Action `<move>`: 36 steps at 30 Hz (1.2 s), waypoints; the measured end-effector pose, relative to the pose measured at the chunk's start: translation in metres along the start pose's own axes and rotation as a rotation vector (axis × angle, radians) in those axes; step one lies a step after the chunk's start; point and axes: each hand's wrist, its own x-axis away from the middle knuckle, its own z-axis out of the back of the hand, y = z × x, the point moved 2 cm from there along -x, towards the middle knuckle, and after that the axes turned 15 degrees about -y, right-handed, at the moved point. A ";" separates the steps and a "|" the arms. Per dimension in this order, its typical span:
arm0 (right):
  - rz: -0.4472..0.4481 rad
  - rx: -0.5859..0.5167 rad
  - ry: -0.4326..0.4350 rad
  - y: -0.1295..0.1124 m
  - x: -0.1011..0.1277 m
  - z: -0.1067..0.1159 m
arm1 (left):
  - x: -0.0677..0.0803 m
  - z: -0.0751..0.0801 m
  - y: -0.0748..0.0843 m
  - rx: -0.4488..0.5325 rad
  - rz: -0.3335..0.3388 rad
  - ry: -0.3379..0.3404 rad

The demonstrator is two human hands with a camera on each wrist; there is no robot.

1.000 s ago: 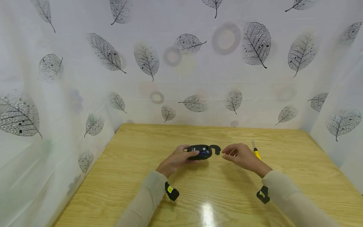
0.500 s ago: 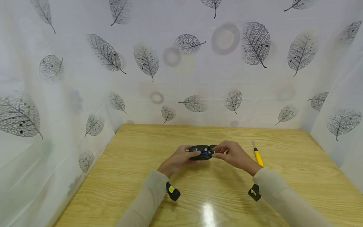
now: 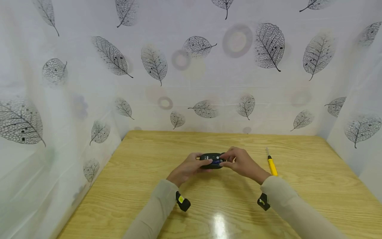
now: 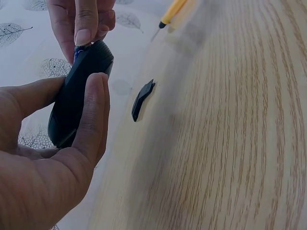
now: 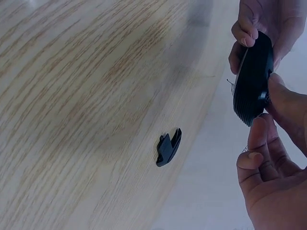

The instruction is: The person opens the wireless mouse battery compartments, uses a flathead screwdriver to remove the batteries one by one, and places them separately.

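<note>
A black computer mouse is held just above the wooden table, underside up, with a blue part showing in its open bay. My left hand grips its left end, thumb along one side of the mouse. My right hand pinches the other end, fingertips at the blue part. In the right wrist view the mouse sits between the right hand and the left hand. A small black cover piece lies loose on the table, also the cover piece.
A yellow-handled screwdriver lies on the table just right of my right hand. White leaf-patterned sheets wall in the table at the back and both sides. Bare wood lies in front of my hands.
My right hand moved left from beside the screwdriver and took hold of the right end of the mouse, now covering the cover piece in the head view. The left hand kept its grip.
</note>
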 end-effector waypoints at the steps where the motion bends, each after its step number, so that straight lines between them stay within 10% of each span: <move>1: 0.000 0.003 0.002 0.000 0.000 0.000 | 0.000 0.000 0.000 0.002 0.000 -0.002; 36: -0.037 0.032 0.052 0.006 0.016 0.018 | 0.003 0.000 -0.002 -0.026 0.003 -0.002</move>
